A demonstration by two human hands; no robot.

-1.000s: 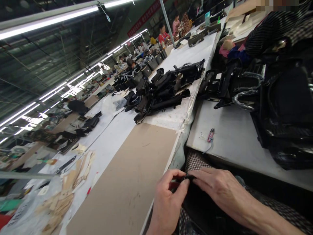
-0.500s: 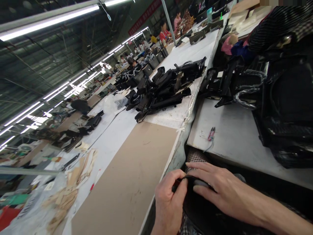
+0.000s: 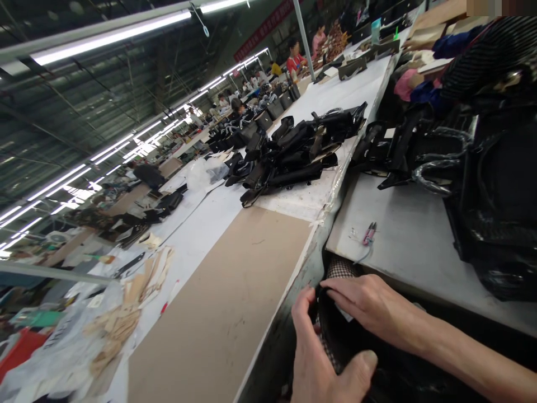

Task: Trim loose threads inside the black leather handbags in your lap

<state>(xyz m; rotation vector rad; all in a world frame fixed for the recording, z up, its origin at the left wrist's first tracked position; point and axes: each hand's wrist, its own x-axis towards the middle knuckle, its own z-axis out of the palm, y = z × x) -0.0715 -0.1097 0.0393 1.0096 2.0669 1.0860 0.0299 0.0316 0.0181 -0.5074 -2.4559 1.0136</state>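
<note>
2 bare hands work at a black piece (image 3: 361,339), at 5 o'clock in the view.
The left hand (image 3: 314,366) is wide, with its thumb spread well apart from the fingers; these are beside the rim of the piece, and I cannot tell if they touch it. The right hand (image 3: 369,302) lays its fingertips on the upper rim; its thumb is hidden, so I cannot tell if it pinches. A small white label (image 3: 344,314) shows below these fingers. At 12 o'clock from the right hand, pink-handled snips (image 3: 369,234) lie on a grey table (image 3: 406,229). In the view, a brown board (image 3: 222,302) is at 7 o'clock, a heap of black pieces (image 3: 293,157) at 1 o'clock.
</note>
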